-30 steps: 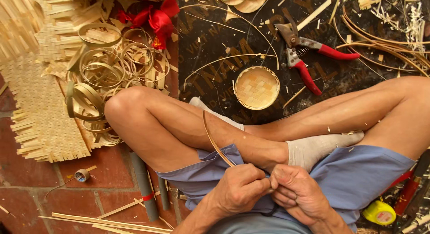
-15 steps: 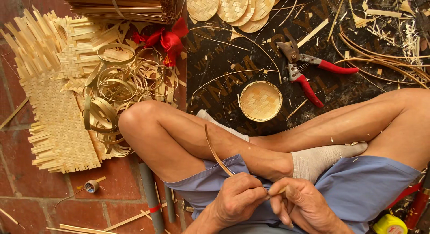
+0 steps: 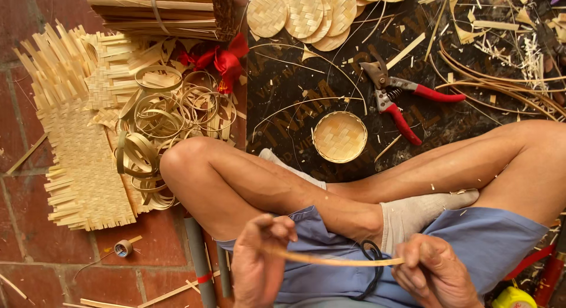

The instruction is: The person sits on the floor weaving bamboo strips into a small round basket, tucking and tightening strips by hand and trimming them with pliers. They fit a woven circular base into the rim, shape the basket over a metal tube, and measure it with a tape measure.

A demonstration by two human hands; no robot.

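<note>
I sit cross-legged on the floor. My left hand [image 3: 259, 267] and my right hand [image 3: 433, 272] each pinch one end of a thin bamboo strip [image 3: 336, 260], stretched almost level between them above my lap. A black loop [image 3: 372, 255], perhaps scissor handles, lies on my blue shorts under the strip. In front of my shins a small round woven bamboo tray [image 3: 339, 136] rests on a dark mat [image 3: 295, 84].
Red-handled pruning shears [image 3: 404, 99] lie on the mat beyond the tray. Round woven discs [image 3: 306, 12] sit at the top. Left are coiled bamboo rings [image 3: 162, 113], a woven sheet [image 3: 76, 166], a bundle of slats [image 3: 159, 10] and a red ribbon [image 3: 221, 59]. Shavings litter the right.
The strip stood curved upward from my joined hands; now my hands have moved apart and the strip lies nearly horizontal between them. The view has shifted downward.
</note>
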